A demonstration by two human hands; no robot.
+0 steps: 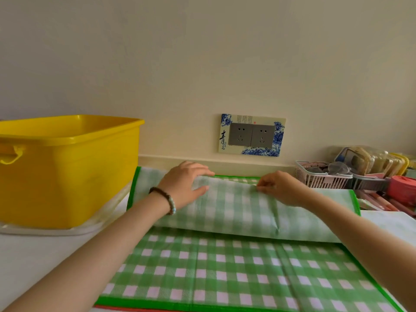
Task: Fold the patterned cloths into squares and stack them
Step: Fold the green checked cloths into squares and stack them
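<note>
A green-and-white checked cloth [225, 264] with a bright green border lies spread on the table in front of me. Its far part is turned over toward me, showing the paler underside [236, 210] as a long flap with a rounded fold along its near side. My left hand [184, 183] lies on the left part of the flap near its far edge, fingers stretched out flat. My right hand [276, 188] pinches the flap's far edge near the middle. An orange-red edge [117, 308] of something else peeks out under the cloth at the bottom.
A big yellow plastic tub [67, 167] stands at the left on a clear lid. A double wall socket [252, 135] sits on the wall behind. At the right are a white basket [322, 176] of small items, packets and a red container [403, 190].
</note>
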